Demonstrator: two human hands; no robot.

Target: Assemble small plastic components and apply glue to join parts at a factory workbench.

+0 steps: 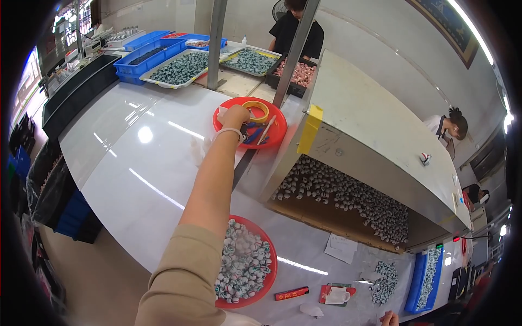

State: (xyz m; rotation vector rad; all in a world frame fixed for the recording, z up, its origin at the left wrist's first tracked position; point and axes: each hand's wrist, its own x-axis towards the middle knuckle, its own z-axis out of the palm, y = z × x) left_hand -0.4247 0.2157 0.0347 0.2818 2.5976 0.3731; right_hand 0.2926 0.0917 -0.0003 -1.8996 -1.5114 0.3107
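My left hand (236,116) reaches over a round red tray (278,130), its fingers bent and closed. What they grip, if anything, is hidden; a small white piece (222,113) shows beside them. Next to the hand in the tray lie a yellow tape roll (264,107), blue-handled pliers (252,136) and a thin pale stick (267,129). Below my forearm stands a red basin (273,271) full of small white-and-green rounded pieces (244,261). My right hand does not show.
A box-like cabinet (375,119) with grey pieces (348,198) inside rises on the right. Trays of small parts (179,68) line the back by metal posts (216,43). Near the front edge lie a red-black packet (291,293) and another person's hand (389,318).
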